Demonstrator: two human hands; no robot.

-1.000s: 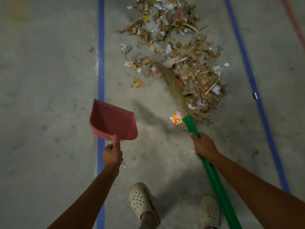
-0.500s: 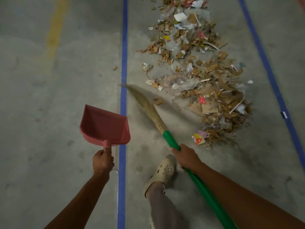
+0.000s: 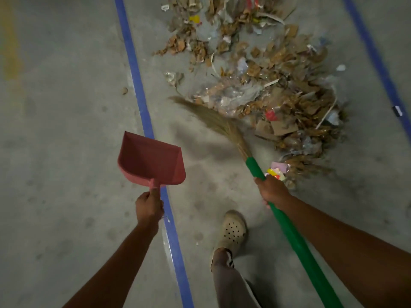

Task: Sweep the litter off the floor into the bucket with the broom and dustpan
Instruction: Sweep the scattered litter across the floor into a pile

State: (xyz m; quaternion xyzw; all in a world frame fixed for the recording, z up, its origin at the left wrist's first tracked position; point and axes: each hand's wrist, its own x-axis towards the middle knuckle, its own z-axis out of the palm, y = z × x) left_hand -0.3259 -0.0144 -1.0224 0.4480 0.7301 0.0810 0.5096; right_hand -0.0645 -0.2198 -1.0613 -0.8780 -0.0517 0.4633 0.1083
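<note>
Since half a second earlier, the broom (image 3: 255, 165) had been swung to the right: its bristles, then lying at the blue line (image 3: 138, 85), were now laid against the near left edge of the litter (image 3: 278, 90). This was judged to be a gathering stroke, made to draw loose scraps in before any scooping.

The floor (image 3: 66, 152) was bare concrete, marked by painted lines. The litter, mostly torn cardboard, paper and clear wrapping, was spread in a long heap to the right of the blue line. None of it had yet been lifted, and no bucket could be seen.

The broom was slanted low so that the bristles were dragged flat along the floor. The dustpan (image 3: 151, 161) appeared to be held clear of the floor over the blue line, well apart from the heap. Its mouth was turned away from the person, and it was probably being kept in reserve until a tighter heap was formed.

The right hand (image 3: 272, 190) was clamped on the green handle, fingers wrapped round it just behind the bristles for control. The fingers of the left hand (image 3: 149, 206) were closed round the dustpan's short handle.

One scrap (image 3: 124, 90) was left alone just left of the blue line.
</note>
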